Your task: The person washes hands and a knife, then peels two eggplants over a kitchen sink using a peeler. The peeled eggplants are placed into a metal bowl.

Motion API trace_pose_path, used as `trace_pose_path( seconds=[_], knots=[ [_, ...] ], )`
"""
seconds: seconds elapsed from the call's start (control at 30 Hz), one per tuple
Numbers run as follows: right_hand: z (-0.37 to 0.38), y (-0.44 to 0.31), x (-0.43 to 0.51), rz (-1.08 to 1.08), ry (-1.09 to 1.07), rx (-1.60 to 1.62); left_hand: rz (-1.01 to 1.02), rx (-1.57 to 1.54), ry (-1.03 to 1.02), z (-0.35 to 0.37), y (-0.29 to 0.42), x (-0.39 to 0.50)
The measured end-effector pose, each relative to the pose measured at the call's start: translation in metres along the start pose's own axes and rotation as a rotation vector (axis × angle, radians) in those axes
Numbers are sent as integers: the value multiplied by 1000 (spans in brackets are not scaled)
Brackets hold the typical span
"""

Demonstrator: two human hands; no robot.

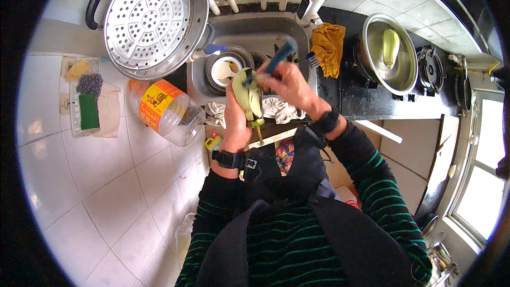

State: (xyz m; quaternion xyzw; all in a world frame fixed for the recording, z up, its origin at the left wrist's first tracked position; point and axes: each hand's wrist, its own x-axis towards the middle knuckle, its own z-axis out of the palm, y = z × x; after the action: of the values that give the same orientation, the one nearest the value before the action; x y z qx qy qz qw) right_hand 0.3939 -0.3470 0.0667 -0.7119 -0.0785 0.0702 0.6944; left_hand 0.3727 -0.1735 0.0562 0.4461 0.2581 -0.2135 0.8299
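Over the front of the metal sink (279, 22), my left hand (236, 117) holds a partly peeled eggplant (249, 97), its stem pointing down towards me. Dark strips of skin remain near its far end. My right hand (293, 85) grips a peeler with a blue handle (282, 56); its head, blurred, is at the far part of the eggplant. Dark peelings lie in the sink beyond my right hand. A peeled, pale green eggplant (390, 48) lies in a steel basin (411, 69) on the right.
A steamer pot with a perforated tray (149, 20) stands at the left, above a large plastic bottle (167, 109). A white bowl (226, 72) sits within metal bowls in the sink. A faucet (312, 6), an orange cloth (328, 50) and a gas burner (430, 69) are farther right. White cloths (281, 110) lie along the sink's front edge.
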Motion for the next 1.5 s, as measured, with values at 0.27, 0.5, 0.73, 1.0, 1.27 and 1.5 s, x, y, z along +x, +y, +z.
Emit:
trace_pose_path(
  seconds=[0.27,0.5,0.73,1.0,1.27,1.5],
  knots=[
    [-57,20,62,-156,361,-847,259,33,-240,-1,11,-21],
    [-17,-40,6,1,-1,75,267,353,-391,-14,20,-17],
    [-1,-42,-9,36,-68,-81,214,459,-480,-12,24,-24],
    [-39,-35,38,-33,196,-191,151,371,-490,-18,19,-30],
    [-11,-60,-6,-15,121,-107,80,16,-381,-33,11,-21],
    [-7,-32,-39,131,179,96,60,-99,-304,-19,24,-20]
  ],
)
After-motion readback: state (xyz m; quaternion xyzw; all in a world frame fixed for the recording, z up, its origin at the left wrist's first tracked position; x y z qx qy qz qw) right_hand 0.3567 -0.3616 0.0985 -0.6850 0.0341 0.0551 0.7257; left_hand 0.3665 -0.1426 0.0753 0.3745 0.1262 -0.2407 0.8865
